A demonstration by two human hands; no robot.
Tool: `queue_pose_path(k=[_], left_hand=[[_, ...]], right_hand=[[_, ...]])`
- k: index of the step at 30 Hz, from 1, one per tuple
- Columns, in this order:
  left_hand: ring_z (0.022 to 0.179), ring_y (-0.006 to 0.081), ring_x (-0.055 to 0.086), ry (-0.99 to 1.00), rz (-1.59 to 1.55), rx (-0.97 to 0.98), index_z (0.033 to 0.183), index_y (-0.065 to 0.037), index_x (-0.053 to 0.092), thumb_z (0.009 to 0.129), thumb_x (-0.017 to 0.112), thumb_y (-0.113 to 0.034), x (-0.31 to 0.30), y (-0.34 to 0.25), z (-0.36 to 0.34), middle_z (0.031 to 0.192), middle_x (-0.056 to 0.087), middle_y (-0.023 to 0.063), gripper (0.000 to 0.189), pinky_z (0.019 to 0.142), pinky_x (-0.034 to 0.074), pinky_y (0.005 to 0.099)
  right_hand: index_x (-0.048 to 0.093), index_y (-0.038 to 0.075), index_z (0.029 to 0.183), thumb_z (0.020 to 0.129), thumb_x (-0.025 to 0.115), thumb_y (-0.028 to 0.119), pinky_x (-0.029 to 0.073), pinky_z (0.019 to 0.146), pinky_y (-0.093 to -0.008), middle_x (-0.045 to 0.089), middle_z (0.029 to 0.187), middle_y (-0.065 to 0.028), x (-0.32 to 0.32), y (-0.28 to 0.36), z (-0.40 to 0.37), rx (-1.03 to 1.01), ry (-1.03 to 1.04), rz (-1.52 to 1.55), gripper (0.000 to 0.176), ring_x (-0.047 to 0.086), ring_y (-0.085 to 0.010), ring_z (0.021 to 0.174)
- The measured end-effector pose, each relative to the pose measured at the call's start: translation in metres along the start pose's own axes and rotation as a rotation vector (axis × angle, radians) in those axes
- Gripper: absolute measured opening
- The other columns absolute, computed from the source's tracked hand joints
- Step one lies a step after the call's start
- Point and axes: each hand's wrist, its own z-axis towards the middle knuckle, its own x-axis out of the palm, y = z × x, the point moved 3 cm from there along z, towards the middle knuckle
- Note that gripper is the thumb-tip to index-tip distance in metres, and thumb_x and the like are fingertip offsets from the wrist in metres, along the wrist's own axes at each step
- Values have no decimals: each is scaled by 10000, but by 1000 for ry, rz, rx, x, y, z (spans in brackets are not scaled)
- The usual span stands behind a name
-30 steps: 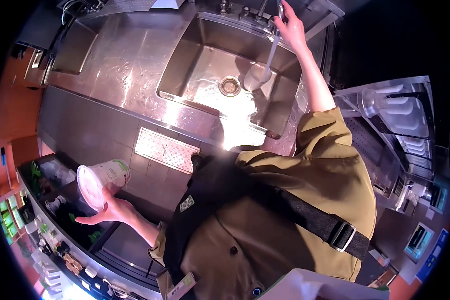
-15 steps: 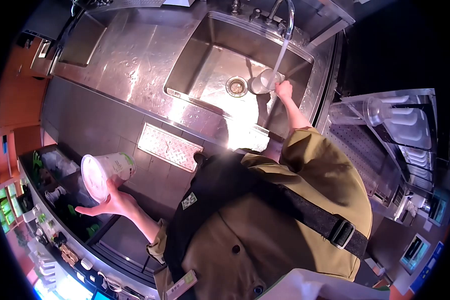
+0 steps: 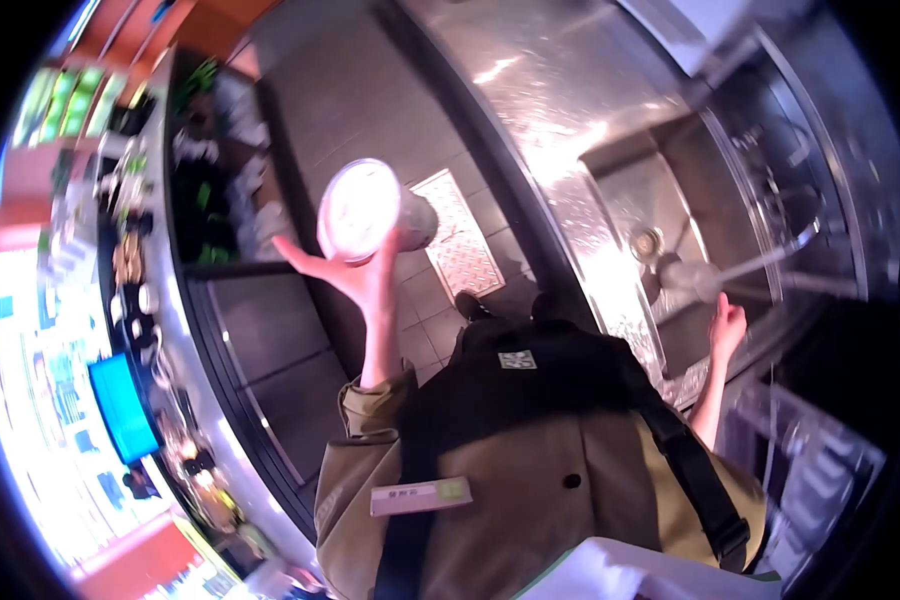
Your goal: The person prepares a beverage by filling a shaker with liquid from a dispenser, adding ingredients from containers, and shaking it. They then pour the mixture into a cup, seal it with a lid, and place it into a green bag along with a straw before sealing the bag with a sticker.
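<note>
My left hand (image 3: 365, 275) holds a large lidded cup (image 3: 362, 212) tilted on its side, with the pale lid facing me. The thumb and fingers are spread around it. On the right, my right hand (image 3: 727, 325) is closed beside a translucent container (image 3: 688, 280) in the metal sink (image 3: 695, 210). Motion blur hides whether its fingers still touch the container. Water runs from the curved faucet (image 3: 805, 238) toward the container, which lies near the drain (image 3: 646, 243).
A patterned metal floor plate (image 3: 460, 235) lies between the counters. Along the left runs a counter (image 3: 175, 330) with small items and a blue screen (image 3: 123, 408). Dark bins (image 3: 202, 200) sit under it. Clear plastic containers (image 3: 820, 480) stand at the lower right.
The view has swung toward the left, so the sink now appears at the right. The cup stays in my left hand. My right hand remains near the container in the sink.
</note>
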Motion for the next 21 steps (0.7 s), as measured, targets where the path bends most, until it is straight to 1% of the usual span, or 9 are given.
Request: queue_pose_path(k=[2, 4, 7, 9, 12, 16, 19, 20, 21], left_hand=[[1194, 288, 345, -18, -37, -33, 1365, -123, -100, 519, 803, -48, -16, 5, 7, 1369, 121, 165, 1239, 998, 313, 425], [1180, 278, 357, -110, 47, -27, 1363, -132, -114, 514, 807, -45, -41, 13, 18, 1337, 204, 173, 1256, 978, 340, 419], [1169, 267, 370, -175, 55, -12, 1362, -128, -117, 532, 792, -34, -87, 27, 45, 1296, 285, 174, 1234, 968, 349, 410], [1150, 269, 394, -224, -8, -10, 1360, -137, -125, 560, 774, -30, -125, 42, 68, 1268, 330, 181, 1208, 965, 349, 412], [1117, 270, 428, -313, 2, 66, 1354, -155, -137, 579, 778, -47, -182, 73, 108, 1231, 377, 183, 1204, 953, 363, 419], [1117, 271, 438, -403, 164, 151, 1350, -147, -127, 566, 794, -61, -290, 109, 167, 1218, 393, 180, 1213, 943, 377, 425], [1129, 269, 411, -472, 180, 247, 1345, -94, -83, 542, 811, -81, -362, 121, 216, 1220, 370, 176, 1201, 957, 358, 401], [1130, 269, 410, -525, 206, 184, 1347, -94, -85, 536, 810, -70, -386, 131, 224, 1223, 364, 179, 1208, 946, 372, 396], [1131, 267, 409, -572, 201, 153, 1347, -91, -83, 532, 811, -67, -407, 133, 235, 1226, 360, 180, 1210, 947, 371, 393]], right_hand=[[424, 35, 593, 828, 601, 324, 354, 428, -270, 418, 482, -23, 16, 75, -10, 124, 121, 107, 412, 397, -87, 451], [395, 48, 591, 863, 554, 249, 321, 413, -223, 412, 496, 2, 51, 116, -7, -125, 290, 262, 373, 371, -69, 442], [480, 37, 836, 852, 548, 173, 373, 466, -220, 550, 670, -29, 110, 276, -60, -252, 831, 374, 152, 501, -94, 549], [436, 43, 1142, 834, 553, 155, 427, 556, -222, 593, 873, -81, 160, 349, -96, -345, 1261, 428, 348, 576, -128, 699], [411, 59, 1224, 818, 569, 333, 489, 687, -291, 587, 958, -153, 260, 408, -143, -128, 2034, 690, 514, 593, -231, 808], [550, 21, 1087, 819, 529, 305, 450, 828, -358, 540, 1119, -191, 532, 294, -197, -892, 1454, -700, 391, 530, -250, 1021], [642, -12, 749, 776, 555, 282, 459, 734, -406, 635, 746, -191, 625, 330, -284, -967, 1553, -484, 307, 615, -280, 785], [597, 17, 568, 763, 570, 318, 442, 478, -339, 569, 493, -100, 662, 371, -302, -1046, 1303, -318, 359, 551, -178, 450], [590, 28, 558, 758, 545, 325, 436, 485, -343, 561, 481, -97, 638, 458, -347, -1013, 1162, -352, 362, 541, -192, 442]])
